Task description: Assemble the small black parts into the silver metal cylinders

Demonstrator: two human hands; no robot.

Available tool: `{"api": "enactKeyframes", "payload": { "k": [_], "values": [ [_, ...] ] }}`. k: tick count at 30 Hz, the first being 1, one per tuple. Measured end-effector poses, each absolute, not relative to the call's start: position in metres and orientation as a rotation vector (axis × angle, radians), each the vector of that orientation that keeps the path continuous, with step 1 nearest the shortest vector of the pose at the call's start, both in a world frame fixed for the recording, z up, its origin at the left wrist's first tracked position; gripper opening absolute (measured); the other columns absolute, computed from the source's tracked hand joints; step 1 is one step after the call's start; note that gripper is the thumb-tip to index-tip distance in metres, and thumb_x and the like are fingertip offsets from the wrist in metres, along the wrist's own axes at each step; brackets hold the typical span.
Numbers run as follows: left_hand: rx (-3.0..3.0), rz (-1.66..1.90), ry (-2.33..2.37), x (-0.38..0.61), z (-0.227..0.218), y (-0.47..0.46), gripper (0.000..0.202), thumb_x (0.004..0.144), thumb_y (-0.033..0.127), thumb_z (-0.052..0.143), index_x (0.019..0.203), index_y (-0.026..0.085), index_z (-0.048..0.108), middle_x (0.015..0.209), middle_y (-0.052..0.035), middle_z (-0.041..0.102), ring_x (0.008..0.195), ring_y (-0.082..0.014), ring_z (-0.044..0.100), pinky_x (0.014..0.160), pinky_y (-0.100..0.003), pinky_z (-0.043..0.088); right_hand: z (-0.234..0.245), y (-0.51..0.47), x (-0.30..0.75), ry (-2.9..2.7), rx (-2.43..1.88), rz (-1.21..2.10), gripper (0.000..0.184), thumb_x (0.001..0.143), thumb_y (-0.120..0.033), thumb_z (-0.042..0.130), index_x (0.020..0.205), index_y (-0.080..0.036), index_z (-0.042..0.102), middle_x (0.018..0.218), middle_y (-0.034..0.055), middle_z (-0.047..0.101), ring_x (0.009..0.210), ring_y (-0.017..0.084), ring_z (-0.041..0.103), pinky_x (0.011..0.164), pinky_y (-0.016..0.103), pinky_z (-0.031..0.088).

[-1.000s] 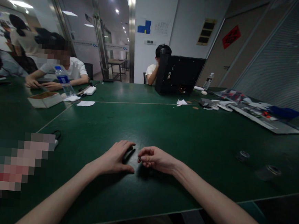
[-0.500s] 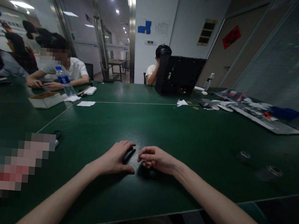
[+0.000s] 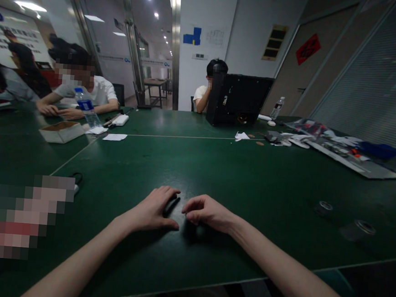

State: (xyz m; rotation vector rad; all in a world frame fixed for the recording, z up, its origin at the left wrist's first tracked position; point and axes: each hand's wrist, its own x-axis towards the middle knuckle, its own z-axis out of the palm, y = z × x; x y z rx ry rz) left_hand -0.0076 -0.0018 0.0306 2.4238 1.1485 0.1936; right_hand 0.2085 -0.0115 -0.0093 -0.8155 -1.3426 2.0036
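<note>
My left hand (image 3: pixel 154 209) lies palm down on the green table (image 3: pixel 217 168), its fingers over a dark flat object (image 3: pixel 172 206) that shows only at its right edge. My right hand (image 3: pixel 206 212) rests just to the right, fingers curled into a pinch near that object. What the pinch holds is too small and dark to name. The two hands almost touch.
Two small round metal parts (image 3: pixel 323 207) (image 3: pixel 363 227) sit at the right. A black case (image 3: pixel 238 100) stands at the far side. A cardboard box (image 3: pixel 62 131) and water bottle (image 3: pixel 84 107) are far left. People sit across; papers and tools litter the far right.
My right hand has curled tighter and turned its fingers down, hiding the small item seen at its fingertips before. My left hand has stayed in place.
</note>
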Motion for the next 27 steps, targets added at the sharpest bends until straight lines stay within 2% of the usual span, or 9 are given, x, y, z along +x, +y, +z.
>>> {"api": "enactKeyframes", "payload": {
  "k": [11, 20, 24, 27],
  "values": [
    [2.445, 0.185, 1.150, -0.008, 0.028, -0.001, 0.076, 0.066, 0.054, 0.071, 0.129, 0.024, 0.041, 0.128, -0.0088, 0.048, 0.117, -0.0289, 0.044, 0.099, -0.042, 0.035, -0.014, -0.010, 0.209, -1.334, -0.762, 2.013, 0.028, 0.063, -0.024, 0.078, 0.085, -0.013, 0.066, 0.068, -0.0011, 0.060, 0.053, 0.005, 0.048, 0.051, 0.019, 0.034],
    [2.452, 0.200, 1.144, -0.008, 0.024, 0.001, 0.075, 0.066, 0.057, 0.069, 0.129, 0.025, 0.041, 0.128, -0.0089, 0.048, 0.117, -0.0300, 0.044, 0.097, -0.043, 0.036, -0.006, -0.011, 0.211, -1.454, -0.844, 1.978, 0.026, 0.073, -0.030, 0.070, 0.092, -0.013, 0.065, 0.084, 0.0042, 0.066, 0.056, 0.004, 0.052, 0.052, 0.017, 0.038],
    [2.459, 0.181, 1.142, -0.009, 0.024, 0.002, 0.075, 0.068, 0.059, 0.067, 0.129, 0.024, 0.040, 0.129, -0.0089, 0.047, 0.117, -0.0293, 0.044, 0.097, -0.042, 0.036, 0.002, -0.020, 0.211, -1.769, -0.988, 1.702, 0.021, 0.077, -0.030, 0.065, 0.089, -0.013, 0.066, 0.078, 0.0032, 0.066, 0.058, 0.008, 0.055, 0.055, 0.020, 0.042],
    [2.441, 0.166, 1.151, -0.010, 0.024, 0.001, 0.077, 0.068, 0.061, 0.066, 0.131, 0.025, 0.039, 0.131, -0.0085, 0.045, 0.118, -0.0296, 0.043, 0.097, -0.042, 0.037, 0.013, -0.031, 0.227, -2.045, -1.107, 1.209, 0.017, 0.080, -0.030, 0.061, 0.088, -0.017, 0.069, 0.080, 0.0029, 0.067, 0.069, 0.012, 0.059, 0.066, 0.025, 0.045]
  ]
}}
